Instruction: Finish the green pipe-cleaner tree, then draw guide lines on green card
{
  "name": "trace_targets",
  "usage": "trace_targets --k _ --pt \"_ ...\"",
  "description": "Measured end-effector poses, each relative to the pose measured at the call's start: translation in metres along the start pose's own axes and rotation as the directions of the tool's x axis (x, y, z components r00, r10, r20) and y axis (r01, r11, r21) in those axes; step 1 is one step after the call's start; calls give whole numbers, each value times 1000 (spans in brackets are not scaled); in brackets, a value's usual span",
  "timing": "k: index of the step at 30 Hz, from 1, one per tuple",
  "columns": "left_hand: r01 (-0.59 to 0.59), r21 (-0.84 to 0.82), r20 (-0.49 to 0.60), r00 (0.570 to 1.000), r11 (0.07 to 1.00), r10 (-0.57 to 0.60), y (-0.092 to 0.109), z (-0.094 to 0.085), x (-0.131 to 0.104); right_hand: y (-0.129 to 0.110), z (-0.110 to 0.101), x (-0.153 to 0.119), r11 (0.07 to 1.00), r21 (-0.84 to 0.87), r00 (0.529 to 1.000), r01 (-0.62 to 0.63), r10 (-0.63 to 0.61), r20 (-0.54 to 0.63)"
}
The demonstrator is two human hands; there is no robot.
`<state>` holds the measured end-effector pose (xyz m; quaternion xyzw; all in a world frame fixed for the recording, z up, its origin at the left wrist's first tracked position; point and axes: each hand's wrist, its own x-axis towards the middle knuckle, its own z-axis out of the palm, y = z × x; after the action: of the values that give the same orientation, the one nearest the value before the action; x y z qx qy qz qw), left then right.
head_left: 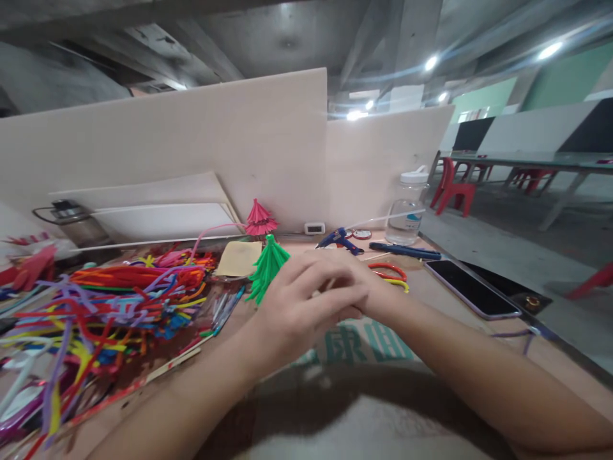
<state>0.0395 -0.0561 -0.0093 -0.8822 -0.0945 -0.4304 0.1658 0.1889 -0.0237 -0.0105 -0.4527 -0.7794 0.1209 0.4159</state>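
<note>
A green fuzzy tree (266,271) stands on the desk (428,291), just beyond the left hand (297,310). That hand overlaps the right hand (360,269), fingers loosely bent; I cannot tell whether either grips anything. Colourful stems (138,281) lie left, a phone (473,289) right.

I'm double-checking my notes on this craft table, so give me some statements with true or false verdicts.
1. In this view, the left hand overlaps the right hand. True.
2. The green cone is right of the phone. False: the green cone is left of the phone.
3. The glue gun is mainly blue. True.
4. The clear bottle's lid is red. False: the lid is white.
</note>
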Motion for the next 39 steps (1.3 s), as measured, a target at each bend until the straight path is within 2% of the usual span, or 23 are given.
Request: trace_targets --k 2,4,6,8,9,11,13,15,18,19,22,24,27,30,34,37,39 --pt "-34 -21 16 999 999 34 5 4 -2 -2 1 -1 998 10 991 60 -61 115" --pt "-13 -25 20 1000 1000 14 3 -2 -2 -6 -7 -2 988 62 967 141 -151 207" --pt "90 -29 -26 996 996 -90 -6 -18 1 -9 -21 -3 983 127 974 135 -155 163" --pt "267 -7 -116 957 964 -266 -22 -39 5 -7 -36 -1 982 175 993 73 -88 79" --pt "356 30 -171 922 934 -346 -32 -51 6 -3 -42 2 981 187 997 43 -56 62" --pt "549 76 -246 819 832 -518 -53 -70 4 12 -44 5 981 194 999 -20 11 45" --pt "685 102 -268 718 722 -643 -72 -83 -7 33 -33 1 981 176 997 -82 79 22" --pt "825 183 -208 563 534 -799 -86 -88 -25 56 -12 -13 968 191 984 -160 142 105" --pt "878 233 -71 444 418 -893 -92 -83 -58 83 25 -43 960 189 961 -206 162 226" --pt "885 288 24 376 366 -926 -91 -79 -68 89 36 -51 959 185 954 -216 166 251" --pt "873 368 212 256 320 -943 -84 -67 -89 93 57 -63 959 181 946 -216 159 282" --pt "861 392 289 220 325 -932 -79 -57 -97 89 65 -59 960 185 941 -209 147 304" --pt "853 396 373 188 339 -908 -73 -38 -107 80 75 -49 959 197 935 -202 129 329" --pt "862 362 420 188 354 -888 -65 -21 -118 76 84 -45 955 209 939 -209 137 314" --pt "878 265 443 257 399 -859 -56 -12 -128 80 87 -48 950 209 946 -230 168 278" --pt "886 197 442 303 421 -844 -53 -15 -126 87 83 -50 949 186 945 -255 204 254" --pt "890 163 397 336 426 -854 -52 -20 -122 91 81 -50 950 166 946 -264 222 237"
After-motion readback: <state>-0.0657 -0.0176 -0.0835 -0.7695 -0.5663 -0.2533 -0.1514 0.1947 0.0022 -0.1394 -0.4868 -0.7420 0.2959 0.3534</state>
